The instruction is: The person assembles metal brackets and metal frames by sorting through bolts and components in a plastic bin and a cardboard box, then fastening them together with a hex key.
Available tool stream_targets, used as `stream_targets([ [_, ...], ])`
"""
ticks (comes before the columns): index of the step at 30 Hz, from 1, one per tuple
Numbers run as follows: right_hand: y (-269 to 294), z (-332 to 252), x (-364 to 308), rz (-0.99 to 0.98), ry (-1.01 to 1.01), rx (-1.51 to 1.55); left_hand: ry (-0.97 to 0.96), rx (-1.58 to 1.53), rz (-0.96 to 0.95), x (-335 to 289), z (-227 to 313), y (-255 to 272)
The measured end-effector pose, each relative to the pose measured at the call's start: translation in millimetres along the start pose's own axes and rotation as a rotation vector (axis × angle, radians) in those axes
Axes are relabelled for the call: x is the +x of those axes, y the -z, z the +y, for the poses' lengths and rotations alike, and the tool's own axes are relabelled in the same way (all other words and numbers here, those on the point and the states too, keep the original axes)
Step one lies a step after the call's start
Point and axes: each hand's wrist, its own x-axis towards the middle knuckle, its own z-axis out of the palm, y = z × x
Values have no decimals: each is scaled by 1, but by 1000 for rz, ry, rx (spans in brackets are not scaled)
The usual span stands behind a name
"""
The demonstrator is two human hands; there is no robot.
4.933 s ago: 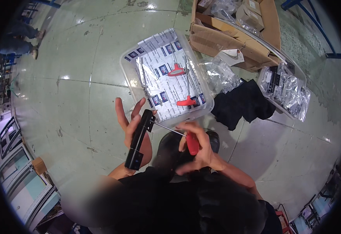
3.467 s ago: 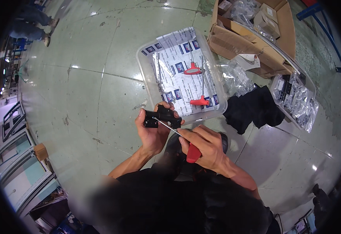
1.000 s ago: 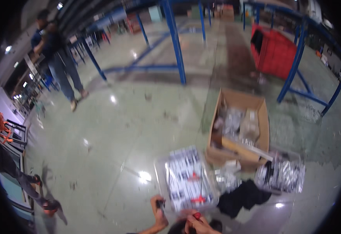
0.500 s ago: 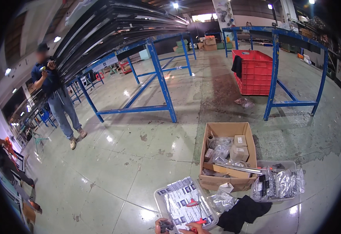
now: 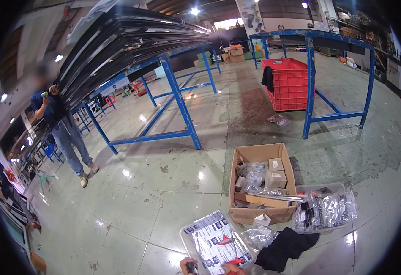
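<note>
At the lower edge my left hand (image 5: 188, 264) is closed round a small dark part, mostly cut off by the frame. To its right, my right hand (image 5: 232, 270) is closed on a red-handled tool (image 5: 235, 261); its exact kind is not clear. Both hands are at the near end of a clear plastic tray (image 5: 186, 238) lined with printed white paper. On that paper lies another red-handled tool (image 5: 225, 240), alongside thin metal pieces.
Beyond the tray stands an open cardboard box (image 5: 263, 216) with bags and small boxes. A bin of bagged parts (image 5: 326, 211) and black cloth (image 5: 286, 250) lie right. Blue steel tables (image 5: 182, 103), a red crate (image 5: 288, 87) and a standing person (image 5: 65, 128) are farther off.
The view has shifted slightly, so the surroundings sit a little farther left. Both hands remain at the tray's near end, with less of the left hand's dark part showing.
</note>
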Motion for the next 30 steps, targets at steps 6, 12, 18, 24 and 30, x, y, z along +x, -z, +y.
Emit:
stream_targets([
  [6,-2,35,4,-9,206,-131,32,62,17,9,-4,1],
  [12,10,-22,15,-217,781,-588,93,-19,70,16,20,6],
  [18,11,-5,5,-188,601,-670,2,59,57,13,17,7],
  [24,2,-8,-4,-319,-285,188,23,6,73,16,3,12],
  [30,-10,11,-8,-60,172,-218,28,-31,71,16,2,13],
])
